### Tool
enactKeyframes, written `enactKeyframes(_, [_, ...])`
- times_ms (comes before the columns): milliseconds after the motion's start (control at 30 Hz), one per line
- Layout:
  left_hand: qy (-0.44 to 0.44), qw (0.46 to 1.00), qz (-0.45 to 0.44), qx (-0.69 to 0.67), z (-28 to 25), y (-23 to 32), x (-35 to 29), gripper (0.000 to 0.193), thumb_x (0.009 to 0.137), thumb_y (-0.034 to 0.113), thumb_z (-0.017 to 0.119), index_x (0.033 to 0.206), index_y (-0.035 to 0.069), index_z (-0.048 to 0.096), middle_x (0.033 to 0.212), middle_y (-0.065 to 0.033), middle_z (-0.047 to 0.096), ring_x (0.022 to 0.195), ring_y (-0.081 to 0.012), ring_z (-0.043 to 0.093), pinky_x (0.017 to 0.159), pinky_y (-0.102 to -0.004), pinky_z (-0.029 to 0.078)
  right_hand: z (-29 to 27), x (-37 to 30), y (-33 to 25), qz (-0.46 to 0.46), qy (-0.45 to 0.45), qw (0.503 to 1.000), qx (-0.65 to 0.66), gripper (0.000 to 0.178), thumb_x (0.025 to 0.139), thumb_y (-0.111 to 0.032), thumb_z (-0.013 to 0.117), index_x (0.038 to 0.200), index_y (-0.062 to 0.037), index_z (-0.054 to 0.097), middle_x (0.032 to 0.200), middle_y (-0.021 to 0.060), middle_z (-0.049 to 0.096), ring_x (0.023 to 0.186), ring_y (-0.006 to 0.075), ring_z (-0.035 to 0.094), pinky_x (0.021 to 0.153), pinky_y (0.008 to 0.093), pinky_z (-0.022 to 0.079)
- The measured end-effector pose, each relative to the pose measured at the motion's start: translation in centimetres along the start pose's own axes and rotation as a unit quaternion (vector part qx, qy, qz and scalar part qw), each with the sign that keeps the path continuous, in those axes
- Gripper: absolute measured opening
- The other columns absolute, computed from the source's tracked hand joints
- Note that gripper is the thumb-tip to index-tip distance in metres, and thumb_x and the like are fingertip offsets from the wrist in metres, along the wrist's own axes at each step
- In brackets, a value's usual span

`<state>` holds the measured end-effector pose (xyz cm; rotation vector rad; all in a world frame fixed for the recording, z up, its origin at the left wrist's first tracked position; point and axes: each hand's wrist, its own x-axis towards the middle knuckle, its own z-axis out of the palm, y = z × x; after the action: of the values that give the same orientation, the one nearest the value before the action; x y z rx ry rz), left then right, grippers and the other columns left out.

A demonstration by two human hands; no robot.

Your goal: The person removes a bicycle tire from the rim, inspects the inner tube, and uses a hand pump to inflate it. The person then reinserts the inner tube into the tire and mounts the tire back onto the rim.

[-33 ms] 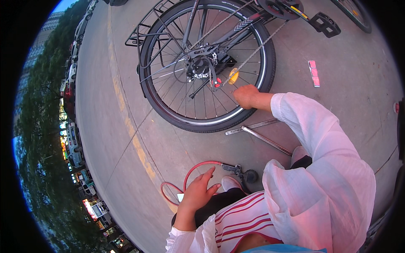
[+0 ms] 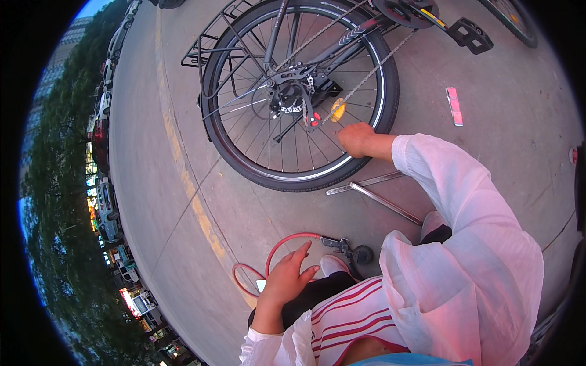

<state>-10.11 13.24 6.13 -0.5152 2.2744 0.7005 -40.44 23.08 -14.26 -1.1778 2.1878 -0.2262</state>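
Note:
A black bicycle wheel with spokes, chain and disc brake is in front of me, upper middle of the view. My right hand is at its lower right rim, over the spokes and below an orange reflector. Its fingers are curled closed, and what they hold, if anything, is hidden. Lower down, over my dark-trousered knee, my left hand is open with nothing in it, fingers stretched. Close behind it, a red hose loops on the ground to a black fitting with a round black part.
Two silver metal bars lie crosswise below the wheel. A pink strip lies on the concrete to the right. The pedal and a rear rack jut out above. Parked vehicles line the far left edge.

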Motion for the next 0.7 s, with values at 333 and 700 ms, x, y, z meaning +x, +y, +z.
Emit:
enactKeyframes(333, [0.002,1.000,0.004,0.006,-0.01,-0.03,0.14,0.063,0.089,0.028,0.067,0.143,0.006,0.042,0.119,-0.0224,0.063,0.113,-0.0341,0.060,0.094,-0.0398,0.048,0.29,-0.05,0.39,-0.004,0.014,1.000,0.009,0.024,0.079,-0.007,0.061,0.099,-0.0014,0.072,0.104,0.0188,0.070,0.098,0.0327,0.069,0.080,0.0436,0.055])
enactKeyframes(700, [0.006,1.000,0.007,0.003,0.11,-0.39,0.22,0.063,0.089,0.027,0.067,0.143,0.006,0.042,0.120,-0.0222,0.062,0.113,-0.0338,0.060,0.094,-0.0393,0.048,0.24,-0.01,0.32,-0.003,0.012,1.000,-0.005,0.023,0.079,-0.008,0.061,0.099,-0.0019,0.072,0.104,0.0177,0.071,0.097,0.0317,0.069,0.079,0.0427,0.055])
